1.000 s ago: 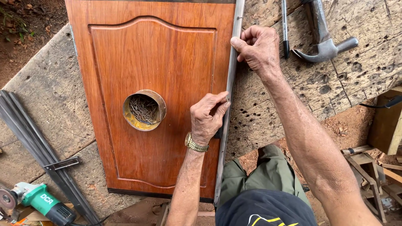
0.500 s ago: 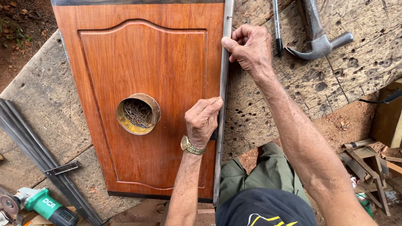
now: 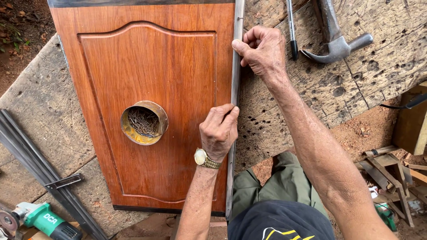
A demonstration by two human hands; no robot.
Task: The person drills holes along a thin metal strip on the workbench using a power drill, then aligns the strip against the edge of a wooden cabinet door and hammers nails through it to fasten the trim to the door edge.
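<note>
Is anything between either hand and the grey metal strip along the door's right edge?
Nothing visible. The left hand and right hand both rest directly on the grey metal strip beside the reddish-brown wooden cabinet door.

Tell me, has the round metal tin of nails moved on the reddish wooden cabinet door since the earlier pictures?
No. The round metal tin of nails sits at the same spot on the reddish wooden cabinet door; only the camera view shifted.

Hammer [image 3: 336, 42] & pen [image 3: 291, 26] top right; green grinder [image 3: 42, 220] bottom left.
</note>
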